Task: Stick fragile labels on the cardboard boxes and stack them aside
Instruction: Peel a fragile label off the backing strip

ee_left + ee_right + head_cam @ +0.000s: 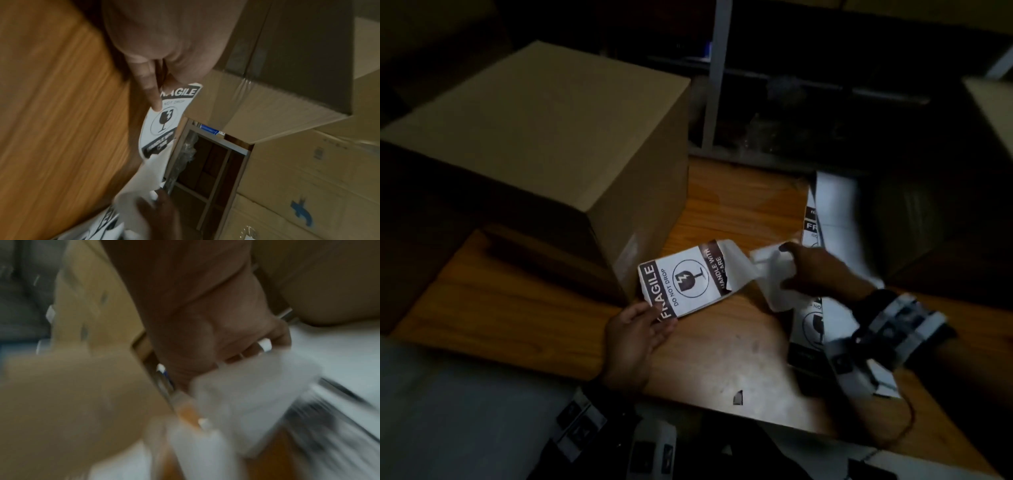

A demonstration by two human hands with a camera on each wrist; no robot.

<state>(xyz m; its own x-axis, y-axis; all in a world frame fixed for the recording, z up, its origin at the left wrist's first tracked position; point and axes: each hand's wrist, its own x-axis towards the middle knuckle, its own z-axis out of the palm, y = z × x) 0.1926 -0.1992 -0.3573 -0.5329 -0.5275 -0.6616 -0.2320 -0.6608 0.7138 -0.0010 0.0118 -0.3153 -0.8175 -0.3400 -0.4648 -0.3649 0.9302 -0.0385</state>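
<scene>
A large plain cardboard box (534,137) stands on the wooden table (517,301) at the left. Just in front of its right corner my left hand (637,335) pinches the "FRAGILE" end of a white and black fragile label (685,277), thumb on top. The label's far end is partly peeled and torn. My right hand (815,270) grips the crumpled white backing paper (767,270) that leads off that end. The left wrist view shows a finger (152,91) lying along the label (164,123). In the blurred right wrist view my right hand's fingers (257,347) curl round the backing paper (257,386).
A strip of more labels (825,212) lies on the table under my right arm. A small torn scrap (738,397) sits near the front edge. A metal shelf frame (714,68) rises behind the table. Another box (993,113) is at the far right, with stacked cartons (308,178) beyond.
</scene>
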